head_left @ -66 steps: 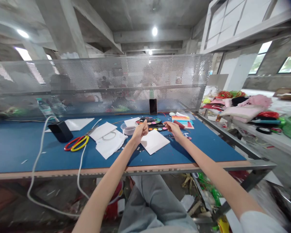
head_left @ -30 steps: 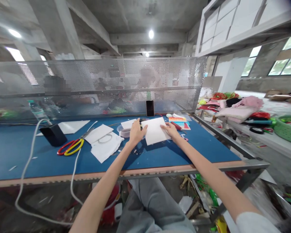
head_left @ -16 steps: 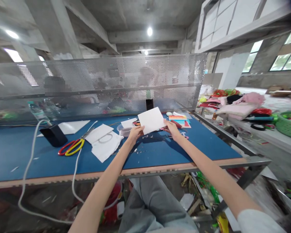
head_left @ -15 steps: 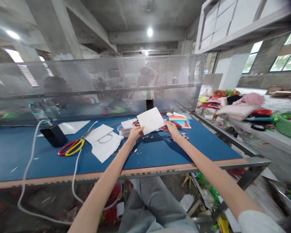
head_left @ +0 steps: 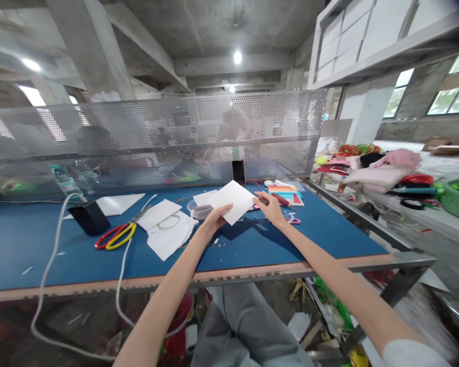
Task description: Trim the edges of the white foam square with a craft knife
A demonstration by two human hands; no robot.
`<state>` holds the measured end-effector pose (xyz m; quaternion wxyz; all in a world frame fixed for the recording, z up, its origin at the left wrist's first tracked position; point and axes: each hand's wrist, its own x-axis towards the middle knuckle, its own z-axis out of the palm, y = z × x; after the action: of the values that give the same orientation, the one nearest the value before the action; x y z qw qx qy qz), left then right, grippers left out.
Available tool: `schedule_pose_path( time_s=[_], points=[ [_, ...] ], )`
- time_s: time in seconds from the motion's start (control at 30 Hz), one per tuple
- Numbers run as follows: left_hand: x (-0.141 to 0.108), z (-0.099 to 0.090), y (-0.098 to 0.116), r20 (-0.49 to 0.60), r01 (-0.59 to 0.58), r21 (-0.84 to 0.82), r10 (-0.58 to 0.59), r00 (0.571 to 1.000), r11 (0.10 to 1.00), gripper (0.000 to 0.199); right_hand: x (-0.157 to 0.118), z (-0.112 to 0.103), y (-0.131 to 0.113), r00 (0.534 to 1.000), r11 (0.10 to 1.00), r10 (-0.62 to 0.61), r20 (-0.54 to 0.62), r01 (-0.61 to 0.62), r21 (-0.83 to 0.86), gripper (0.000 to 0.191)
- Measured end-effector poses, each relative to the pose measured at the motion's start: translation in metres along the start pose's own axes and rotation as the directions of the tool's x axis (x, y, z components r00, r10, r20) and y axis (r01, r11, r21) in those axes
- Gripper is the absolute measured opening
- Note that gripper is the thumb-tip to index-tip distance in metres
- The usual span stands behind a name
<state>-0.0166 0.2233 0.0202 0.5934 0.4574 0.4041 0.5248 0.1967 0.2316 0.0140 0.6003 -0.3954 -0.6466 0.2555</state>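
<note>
Head view: person's two bare hands over a blue tabletop (head_left: 329, 229), one white card between them.
White card, place: white card (head_left: 235, 199) held up above the table, centre, in front of the propped phone (head_left: 237, 172).
White card, pointing: set like a diamond; one corner away toward the phone, one back toward the person, one at each side; face turned up and toward the person.
White card, long axis: looks near square, can't tell.
Left hand, grip: left hand (head_left: 217, 218) pinches the near-left edge; thumb flat on the upper face, other fingers underneath, mostly hidden. Gap only as wide as the card is thick.
Right hand, grip: right hand (head_left: 271, 208) at the right corner, fingers curled, thumb and index tips close together; can't tell if they pinch the corner or just sit beside it.
Left of card: clear tub (head_left: 199, 210) near the left hand; white sheets (head_left: 172, 237) farther out, wire ring (head_left: 169, 221) on top; red-and-yellow scissors (head_left: 117, 235) beyond.
Right of card: red-handled tool (head_left: 282, 200) just past the right hand, lying by the coloured packet (head_left: 286, 191).
</note>
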Motion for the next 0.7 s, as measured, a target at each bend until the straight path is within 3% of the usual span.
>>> schedule_pose_path(
  time_s=[0.33, 0.57, 0.7],
  points=[
    [-0.001, 0.002, 0.004, -0.036, 0.037, -0.069, -0.039, 0.999, 0.997, 0.039, -0.006, -0.001, -0.014, 0.999, 0.998, -0.044, -0.011, 0.045, 0.054, 0.034],
    [-0.010, 0.006, 0.004, -0.148, -0.106, 0.078, 0.116, 0.982, 0.991, 0.047, 0.001, -0.003, 0.001, 0.999, 0.991, 0.043, 0.008, -0.043, 0.130, 0.028],
    [-0.014, 0.009, 0.006, -0.132, -0.184, 0.189, 0.211, 0.969, 0.965, 0.052, 0.005, -0.006, 0.011, 0.984, 0.964, 0.169, 0.054, -0.176, 0.197, 0.028]
  ],
)
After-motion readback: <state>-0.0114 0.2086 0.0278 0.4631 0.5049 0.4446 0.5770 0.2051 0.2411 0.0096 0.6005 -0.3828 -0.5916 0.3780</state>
